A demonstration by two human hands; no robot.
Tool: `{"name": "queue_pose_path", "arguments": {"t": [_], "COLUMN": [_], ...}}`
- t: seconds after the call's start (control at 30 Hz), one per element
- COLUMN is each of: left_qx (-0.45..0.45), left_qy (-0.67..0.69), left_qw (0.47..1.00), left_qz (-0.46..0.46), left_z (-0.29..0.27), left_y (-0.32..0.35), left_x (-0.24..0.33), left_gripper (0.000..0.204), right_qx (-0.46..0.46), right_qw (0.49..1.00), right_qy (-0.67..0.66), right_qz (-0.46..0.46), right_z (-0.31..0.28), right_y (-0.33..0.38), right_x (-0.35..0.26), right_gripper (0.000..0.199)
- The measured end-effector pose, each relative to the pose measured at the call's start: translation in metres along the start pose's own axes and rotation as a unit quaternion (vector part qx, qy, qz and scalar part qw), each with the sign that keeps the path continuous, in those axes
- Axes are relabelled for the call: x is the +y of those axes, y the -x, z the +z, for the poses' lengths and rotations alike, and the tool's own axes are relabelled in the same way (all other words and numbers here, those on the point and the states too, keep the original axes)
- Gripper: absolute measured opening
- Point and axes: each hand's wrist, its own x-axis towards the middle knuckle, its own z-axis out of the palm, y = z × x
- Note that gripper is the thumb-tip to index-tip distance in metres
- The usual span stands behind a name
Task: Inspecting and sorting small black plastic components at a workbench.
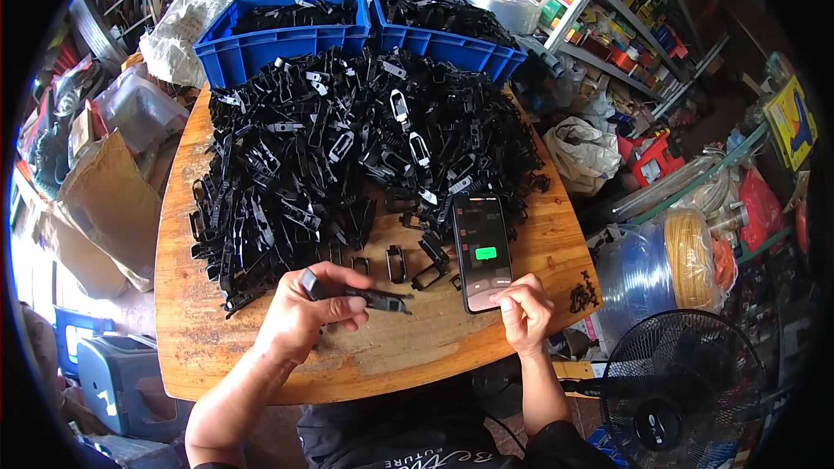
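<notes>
My left hand (304, 308) is closed around a long black piece (387, 300) with a narrow tip pointing right and a greyish end by the knuckles; its exact kind is not clear. At the lower right corner of a smartphone (483, 282) is my right hand (526, 313), fingers curled in and a fingertip at the screen. The phone lies on the wooden table with its dark screen lit and a green box on it. Just beyond my left hand stand a few loose black plastic frames (396, 265), with a large heap of black plastic parts (321, 156) behind them.
Two blue crates (287, 39) filled with black parts stand at the table's far edge. A small cluster of black bits (584, 293) lies on the wooden table (217, 356) at the right. Nearby are a black fan (682, 382), coiled tubing (691, 256) and a blue stool (130, 382).
</notes>
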Motion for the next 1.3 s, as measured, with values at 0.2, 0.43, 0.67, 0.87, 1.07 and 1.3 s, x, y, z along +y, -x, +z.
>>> {"name": "queue_pose_path", "arguments": {"t": [0.2,0.43,0.67,0.87,1.07,1.3], "left_qx": [-0.132,-0.016,-0.064,-0.061,0.065,0.138], "left_qy": [-0.412,-0.590,-0.665,-0.709,-0.673,-0.749], "left_qw": [0.894,0.736,0.698,0.634,0.634,0.576], "left_qz": [0.119,0.331,0.257,0.301,0.376,0.297], "left_z": [0.008,0.002,-0.002,0.000,-0.022,-0.032], "left_y": [0.003,-0.002,0.003,0.001,-0.021,-0.045], "left_x": [-0.008,-0.018,-0.025,-0.029,0.000,0.013], "left_gripper": [0.019,0.022,0.037,0.040,0.045,0.041], "right_qx": [0.003,-0.001,0.001,-0.001,0.004,0.016], "right_qw": [1.000,1.000,1.000,0.999,0.999,0.999], "right_qy": [-0.008,-0.014,-0.019,-0.026,-0.031,-0.025], "right_qz": [0.012,0.021,0.025,0.043,0.038,0.013], "right_z": [0.000,0.001,0.004,0.002,0.002,-0.002], "right_y": [-0.001,-0.002,-0.001,0.004,0.004,0.004], "right_x": [-0.001,-0.004,-0.004,-0.005,-0.002,0.000], "right_gripper": [0.013,0.024,0.025,0.024,0.019,0.018]}}
